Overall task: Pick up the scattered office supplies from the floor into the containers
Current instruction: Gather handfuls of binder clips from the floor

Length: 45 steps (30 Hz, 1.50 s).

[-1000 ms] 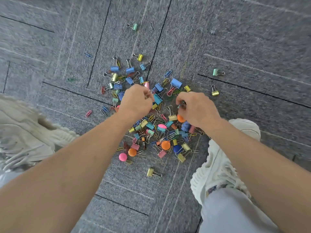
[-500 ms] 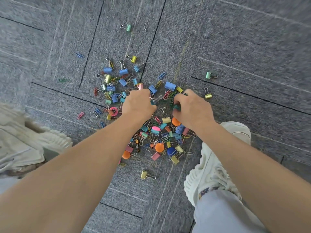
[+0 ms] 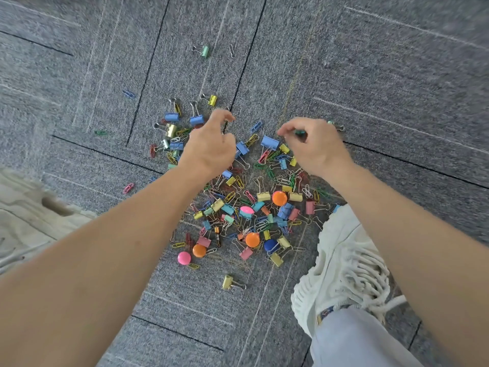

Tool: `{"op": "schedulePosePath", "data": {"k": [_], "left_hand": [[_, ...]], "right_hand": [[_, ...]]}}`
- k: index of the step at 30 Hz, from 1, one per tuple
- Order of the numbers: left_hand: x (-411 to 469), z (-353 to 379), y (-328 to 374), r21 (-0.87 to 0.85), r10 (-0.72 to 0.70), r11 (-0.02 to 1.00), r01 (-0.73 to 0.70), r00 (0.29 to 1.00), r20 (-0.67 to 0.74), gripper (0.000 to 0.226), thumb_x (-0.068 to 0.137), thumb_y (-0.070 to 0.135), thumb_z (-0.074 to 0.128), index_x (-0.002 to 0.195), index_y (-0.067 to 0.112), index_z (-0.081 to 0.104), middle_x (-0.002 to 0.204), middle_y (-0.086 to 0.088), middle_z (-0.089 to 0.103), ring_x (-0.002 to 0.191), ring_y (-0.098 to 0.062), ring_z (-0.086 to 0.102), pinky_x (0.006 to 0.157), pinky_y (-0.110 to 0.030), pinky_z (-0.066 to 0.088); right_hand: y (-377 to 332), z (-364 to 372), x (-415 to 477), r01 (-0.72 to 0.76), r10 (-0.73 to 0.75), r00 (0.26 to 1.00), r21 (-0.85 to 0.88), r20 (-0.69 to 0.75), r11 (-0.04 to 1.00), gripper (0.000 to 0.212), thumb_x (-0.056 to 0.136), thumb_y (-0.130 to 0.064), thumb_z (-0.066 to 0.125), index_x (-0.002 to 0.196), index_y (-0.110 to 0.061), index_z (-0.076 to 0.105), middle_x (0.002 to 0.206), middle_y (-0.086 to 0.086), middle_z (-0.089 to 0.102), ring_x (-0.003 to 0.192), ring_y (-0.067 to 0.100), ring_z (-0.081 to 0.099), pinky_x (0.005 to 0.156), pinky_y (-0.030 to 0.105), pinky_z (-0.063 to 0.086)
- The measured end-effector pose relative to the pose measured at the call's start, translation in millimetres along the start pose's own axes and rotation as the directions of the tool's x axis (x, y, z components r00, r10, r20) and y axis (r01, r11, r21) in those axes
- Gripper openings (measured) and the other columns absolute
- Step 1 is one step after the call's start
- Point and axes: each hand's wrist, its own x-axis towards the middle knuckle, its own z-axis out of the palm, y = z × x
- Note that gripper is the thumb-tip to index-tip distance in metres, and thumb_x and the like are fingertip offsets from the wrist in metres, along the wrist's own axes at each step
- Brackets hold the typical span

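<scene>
Hands at work over a spill: our right hand (image 3: 315, 148) pinches a small green piece (image 3: 300, 132) between thumb and curled fingers, just above the carpet (image 3: 383, 75). Our left hand (image 3: 211, 148) hangs beside it with fingers curled, and we cannot tell whether anything sits inside them. Under and below both hands lies the pile (image 3: 251, 207) of binder clips, paper clips and round pins, running down to touch the white shoe (image 3: 344, 260). Strays lie well apart from it: a mint clip (image 3: 205, 51) far up the carpet and a yellow clip (image 3: 227, 282) below the heap. No container shows in view, so we judge the task barely begun. To do this step well, we should likely keep the pinch firm until the piece is over its container, then open the fingers low. The wire handles look apt to snag one another, so lifting slowly should shed hangers-on. Gathering several of one kind per trip would probably save reaches. The round pins may hide points, so we take them by the heads. The foot is best kept off the heap.
</scene>
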Motion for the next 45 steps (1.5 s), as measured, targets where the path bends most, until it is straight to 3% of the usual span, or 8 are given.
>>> {"op": "schedulePosePath", "data": {"k": [4, 7, 15, 20, 27, 34, 39, 45], "left_hand": [[10, 8, 6, 0.318, 0.016, 0.948, -0.02, 1.0, 0.016, 0.034, 0.099, 0.043, 0.048, 0.116, 0.014, 0.058, 0.102, -0.012, 0.064, 0.088, -0.031, 0.063, 0.08, -0.042, 0.055], [11, 20, 9, 0.495, -0.009, 0.869, -0.004, 1.0, 0.025, 0.051, 0.092, 0.053, 0.06, 0.119, 0.01, 0.055, 0.112, -0.013, 0.06, 0.105, -0.033, 0.06, 0.078, -0.038, 0.046], [12, 37, 5, 0.412, 0.027, 0.911, 0.02, 0.994, -0.11, 0.027, 0.093, 0.035, 0.065, 0.107, 0.013, 0.057, 0.105, -0.008, 0.062, 0.099, -0.029, 0.06, 0.071, -0.035, 0.043], [10, 36, 3, 0.405, 0.103, 0.911, -0.075, 0.994, -0.048, 0.048, 0.089, 0.035, 0.07, 0.129, 0.018, 0.05, 0.115, -0.01, 0.06, 0.112, -0.032, 0.056, 0.088, -0.041, 0.049], [14, 28, 13, 0.442, 0.148, 0.888, -0.127, 0.989, -0.014, 0.037, 0.093, 0.033, 0.066, 0.127, 0.021, 0.059, 0.117, -0.007, 0.061, 0.111, -0.028, 0.057, 0.089, -0.039, 0.048], [13, 20, 13, 0.254, 0.021, 0.967, -0.013, 0.999, -0.028, 0.02, 0.085, 0.025, 0.066, 0.098, 0.018, 0.052, 0.087, -0.005, 0.059, 0.077, -0.025, 0.054, 0.061, -0.033, 0.039], [-9, 18, 14, 0.002, 0.049, 0.999, -0.049, 0.994, 0.097, 0.013, 0.084, 0.025, 0.068, 0.088, 0.02, 0.057, 0.078, 0.003, 0.059, 0.058, -0.011, 0.049, 0.053, -0.025, 0.044], [-33, 40, 24, 0.003, 0.105, 0.994, -0.11, 0.953, 0.283, 0.022, 0.086, 0.035, 0.072, 0.093, 0.021, 0.057, 0.09, 0.002, 0.062, 0.068, -0.013, 0.054, 0.06, -0.024, 0.046]], "right_hand": [[-16, 4, 18, 0.195, -0.084, 0.97, -0.517, 0.229, 0.833, 0.044, 0.102, -0.017, 0.045, 0.136, -0.045, 0.053, 0.103, 0.001, 0.048, 0.076, 0.022, 0.051, 0.067, 0.033, 0.042], [-25, 14, 19, 0.292, -0.083, 0.944, -0.689, 0.319, 0.663, 0.06, 0.098, -0.011, 0.05, 0.145, -0.045, 0.034, 0.103, 0.003, 0.041, 0.091, 0.028, 0.059, 0.063, 0.037, 0.039], [-5, 17, 7, 0.299, -0.18, 0.953, -0.679, 0.242, 0.67, 0.043, 0.097, -0.006, 0.047, 0.136, -0.024, 0.043, 0.109, 0.01, 0.049, 0.092, 0.033, 0.059, 0.059, 0.037, 0.038], [6, 9, 2, 0.293, -0.205, 0.956, -0.64, 0.21, 0.71, 0.034, 0.097, -0.015, 0.055, 0.13, -0.022, 0.049, 0.101, 0.007, 0.053, 0.08, 0.033, 0.061, 0.055, 0.034, 0.034], [11, 0, -5, 0.273, -0.221, 0.962, -0.606, 0.161, 0.747, 0.037, 0.094, -0.017, 0.058, 0.13, -0.021, 0.051, 0.105, 0.006, 0.059, 0.082, 0.035, 0.063, 0.057, 0.035, 0.039], [15, -9, -9, -0.19, 0.19, 0.982, 0.052, 0.013, 0.98, 0.03, 0.079, -0.021, 0.072, 0.1, -0.015, 0.052, 0.076, -0.004, 0.056, 0.055, 0.016, 0.049, 0.049, 0.027, 0.04], [17, -11, -23, -0.523, 0.429, 0.848, 0.617, 0.311, 0.588, 0.032, 0.081, 0.003, 0.067, 0.089, -0.022, 0.048, 0.088, 0.01, 0.056, 0.054, 0.019, 0.047, 0.043, 0.023, 0.031], [18, -23, -44, -0.604, 0.387, 0.792, 0.694, 0.472, 0.391, 0.038, 0.08, 0.004, 0.068, 0.086, -0.028, 0.05, 0.082, 0.003, 0.067, 0.061, 0.021, 0.053, 0.043, 0.02, 0.03]]}}
